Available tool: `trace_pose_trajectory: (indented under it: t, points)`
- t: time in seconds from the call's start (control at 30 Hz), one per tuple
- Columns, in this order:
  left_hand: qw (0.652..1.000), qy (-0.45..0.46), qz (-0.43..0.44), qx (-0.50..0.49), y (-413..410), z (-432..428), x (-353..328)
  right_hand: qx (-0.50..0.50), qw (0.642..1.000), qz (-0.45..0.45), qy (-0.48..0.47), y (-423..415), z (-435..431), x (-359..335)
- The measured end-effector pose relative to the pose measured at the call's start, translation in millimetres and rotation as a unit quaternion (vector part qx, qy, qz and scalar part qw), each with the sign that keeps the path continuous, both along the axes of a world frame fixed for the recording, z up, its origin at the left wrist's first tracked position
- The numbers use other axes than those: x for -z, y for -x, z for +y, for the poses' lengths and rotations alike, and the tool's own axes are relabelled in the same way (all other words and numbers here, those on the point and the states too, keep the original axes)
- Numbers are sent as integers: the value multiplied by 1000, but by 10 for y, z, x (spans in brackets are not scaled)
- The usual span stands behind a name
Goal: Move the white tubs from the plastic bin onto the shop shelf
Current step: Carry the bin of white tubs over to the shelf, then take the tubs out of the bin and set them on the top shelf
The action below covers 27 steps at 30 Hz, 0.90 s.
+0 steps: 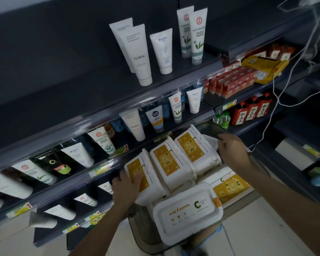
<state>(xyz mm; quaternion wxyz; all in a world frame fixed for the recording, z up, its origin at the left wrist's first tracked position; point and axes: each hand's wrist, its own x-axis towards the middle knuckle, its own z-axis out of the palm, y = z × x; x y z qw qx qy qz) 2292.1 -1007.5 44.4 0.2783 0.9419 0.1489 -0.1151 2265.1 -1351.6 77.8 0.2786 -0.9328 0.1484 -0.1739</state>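
Note:
Three white tubs with yellow labels stand on edge side by side in the translucent plastic bin (138, 230): the left tub (150, 183), the middle tub (165, 160) and the right tub (191, 147). A fourth tub (187, 213) lies flat at the bin's near end, and a fifth tub (229, 185) lies to the right. My left hand (127, 187) grips the left tub, fingers over its label. My right hand (231, 152) holds the bin's far right rim with curled fingers. The dark shop shelf (103, 170) runs just left of the bin.
Shelves above and to the left carry several cosmetic tubes (142, 52). Red boxes (233, 82) and red bottles (251, 109) fill the right-hand shelves. White cables (284, 89) hang at the right. Pale floor (266, 228) shows below.

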Motion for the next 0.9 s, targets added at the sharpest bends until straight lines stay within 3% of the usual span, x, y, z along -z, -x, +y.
trace_pose_trajectory:
  t: [0.13, 0.3, 0.43, 0.57, 0.8, 0.9]
  points:
    - [994, 25, -36, 102, -175, -38, -99, -31, 999, -30, -6, 95, 380, -272]
    - [977, 89, -31, 189, -425, 77, -196, -57, 998, 1, -27, 172, 837, -329]
    - [952, 91, -10, 291, -500, 400, -171, -7, 996, 50, -68, 295, 1222, -289]
    - [919, 75, -46, 384, -431, 533, -283, 48, 992, 79, -82, 535, 1520, -198]
    - [840, 54, -118, 527, -112, 125, -427, 190, 976, 94, -50, 1019, 1644, -148]
    - [835, 41, -76, 543, 244, -71, -398, 233, 958, 146, -84, 1243, 1587, -169]
